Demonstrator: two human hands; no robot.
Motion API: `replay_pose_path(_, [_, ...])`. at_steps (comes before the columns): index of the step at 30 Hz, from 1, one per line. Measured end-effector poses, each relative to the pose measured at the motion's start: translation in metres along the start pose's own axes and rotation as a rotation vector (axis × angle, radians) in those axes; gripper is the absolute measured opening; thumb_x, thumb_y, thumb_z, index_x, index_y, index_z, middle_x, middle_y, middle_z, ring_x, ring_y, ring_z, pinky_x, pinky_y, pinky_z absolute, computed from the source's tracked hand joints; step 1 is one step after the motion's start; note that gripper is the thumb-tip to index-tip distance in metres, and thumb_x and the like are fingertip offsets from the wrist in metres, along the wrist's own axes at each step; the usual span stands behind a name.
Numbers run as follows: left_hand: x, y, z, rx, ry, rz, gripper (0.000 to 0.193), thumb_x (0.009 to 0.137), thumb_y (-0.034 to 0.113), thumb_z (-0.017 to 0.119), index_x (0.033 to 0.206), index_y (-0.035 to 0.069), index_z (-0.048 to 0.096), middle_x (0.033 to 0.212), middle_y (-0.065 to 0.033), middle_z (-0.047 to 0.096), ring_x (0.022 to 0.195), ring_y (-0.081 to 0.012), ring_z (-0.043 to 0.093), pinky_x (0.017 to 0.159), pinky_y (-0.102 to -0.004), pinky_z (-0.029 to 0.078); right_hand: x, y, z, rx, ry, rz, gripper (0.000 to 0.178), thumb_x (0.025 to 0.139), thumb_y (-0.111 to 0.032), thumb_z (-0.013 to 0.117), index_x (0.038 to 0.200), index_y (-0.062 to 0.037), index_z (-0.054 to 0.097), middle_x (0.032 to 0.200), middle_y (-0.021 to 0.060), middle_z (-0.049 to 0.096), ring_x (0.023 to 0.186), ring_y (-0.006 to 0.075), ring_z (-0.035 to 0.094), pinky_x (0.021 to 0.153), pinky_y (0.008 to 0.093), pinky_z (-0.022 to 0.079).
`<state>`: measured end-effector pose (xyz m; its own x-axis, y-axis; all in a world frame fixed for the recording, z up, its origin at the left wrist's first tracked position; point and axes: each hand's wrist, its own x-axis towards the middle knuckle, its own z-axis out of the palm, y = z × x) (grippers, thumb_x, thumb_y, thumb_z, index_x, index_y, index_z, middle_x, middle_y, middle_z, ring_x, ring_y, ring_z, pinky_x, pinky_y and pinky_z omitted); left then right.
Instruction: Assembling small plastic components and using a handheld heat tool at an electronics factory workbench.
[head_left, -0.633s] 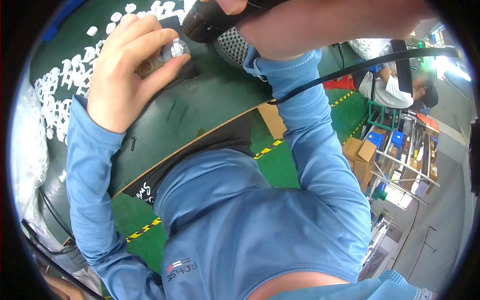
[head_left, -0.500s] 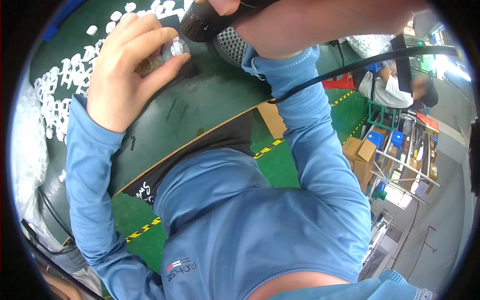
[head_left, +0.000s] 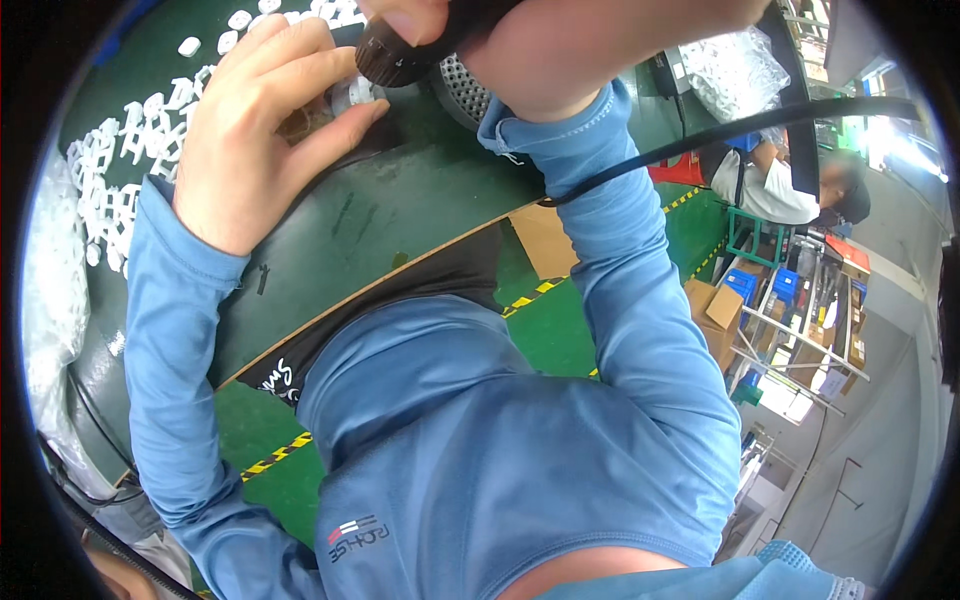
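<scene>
My left hand (head_left: pixel 245 130) rests on the table with thumb and fingers closed around a small white and clear part (head_left: pixel 356 94), partly hidden by the fingers. My right hand (head_left: pixel 530 60) grips a black power screwdriver (head_left: pixel 390 58), thumb along its side. The ribbed black front end of that tool sits right over the part, covering some of it; whether they touch I cannot tell. Many loose white plastic pieces (head_left: pixel 135 135) lie on the green table (head_left: pixel 350 235) left of and beyond my left hand.
A round perforated grey metal object (head_left: pixel 462 90) stands beside my right wrist. A black cable (head_left: pixel 700 130) crosses my right forearm. Clear plastic bags (head_left: pixel 735 75) lie at the far right, another plastic sheet (head_left: pixel 50 280) at the left edge. Another person (head_left: pixel 780 185) sits beyond, near shelving.
The screwdriver's tip has come left and down over the part, which now shows less. My left hand keeps nearly the same place and grip.
</scene>
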<state>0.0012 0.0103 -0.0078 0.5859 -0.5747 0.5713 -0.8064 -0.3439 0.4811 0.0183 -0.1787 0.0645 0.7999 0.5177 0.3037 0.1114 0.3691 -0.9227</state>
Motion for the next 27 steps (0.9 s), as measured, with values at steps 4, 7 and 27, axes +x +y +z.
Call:
replay_pose_path(4, [-0.006,0.001,-0.006,0.006,-0.067,-0.106,0.032,0.074,0.004,0.082,0.100,-0.006,0.065,0.110,-0.0188,0.063,0.105,-0.0353,0.061,0.092,-0.0399,0.047,0.004,0.009,0.002,0.088,-0.043,-0.102,0.055,0.092,-0.038,0.063,0.128,-0.0006,0.045,0.072,0.0163,0.058,0.061,0.0213,0.058,0.056,0.0297,0.049])
replay_pose_path(7, [-0.004,0.000,-0.005,0.008,-0.043,-0.058,0.033,0.074,0.004,0.081,0.101,-0.006,0.065,0.108,-0.0177,0.064,0.103,-0.0341,0.061,0.090,-0.0387,0.048,0.005,0.011,0.002,0.134,-0.060,-0.176,0.061,0.089,-0.042,0.068,0.128,0.0002,0.045,0.071,0.0168,0.059,0.061,0.0221,0.058,0.055,0.0306,0.049])
replay_pose_path(27, [0.005,0.008,0.001,-0.039,0.036,-0.035,0.029,0.071,0.006,0.078,0.095,-0.001,0.064,0.083,-0.0099,0.053,0.074,-0.0277,0.047,0.067,-0.0373,0.041,0.002,-0.021,-0.045,0.192,0.684,-0.230,0.068,0.092,-0.073,0.044,0.104,-0.0061,0.055,0.063,0.0062,0.052,0.049,0.0162,0.050,0.051,0.0296,0.041])
